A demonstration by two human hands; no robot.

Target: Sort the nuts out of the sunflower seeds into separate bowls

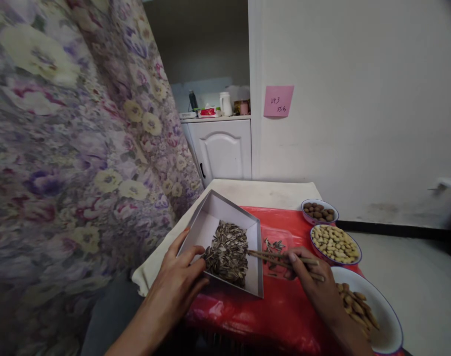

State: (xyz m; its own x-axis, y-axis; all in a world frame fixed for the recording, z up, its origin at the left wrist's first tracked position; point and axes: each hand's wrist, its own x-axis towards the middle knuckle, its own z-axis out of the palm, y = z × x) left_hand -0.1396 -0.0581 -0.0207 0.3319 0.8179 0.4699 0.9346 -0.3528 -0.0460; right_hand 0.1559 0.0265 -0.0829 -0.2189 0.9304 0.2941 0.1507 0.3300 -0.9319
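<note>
A white cardboard tray (210,212) lies on the red table cover (281,311), with a heap of striped sunflower seeds (227,249) in it. My left hand (179,282) grips the tray's near left edge, fingers curled over the rim beside the seeds. My right hand (314,284) is closed on a pair of wooden chopsticks (273,257), whose tips reach the right side of the seed heap. A few loose seeds (273,245) lie on the red cover just right of the tray.
Three bowls line the table's right side: brown nuts (319,211), peanuts (336,243), and larger nuts (359,306) nearest me. A flowered curtain (69,148) hangs at left. Behind stand a white cabinet (223,148) and a wall with a pink note (278,101).
</note>
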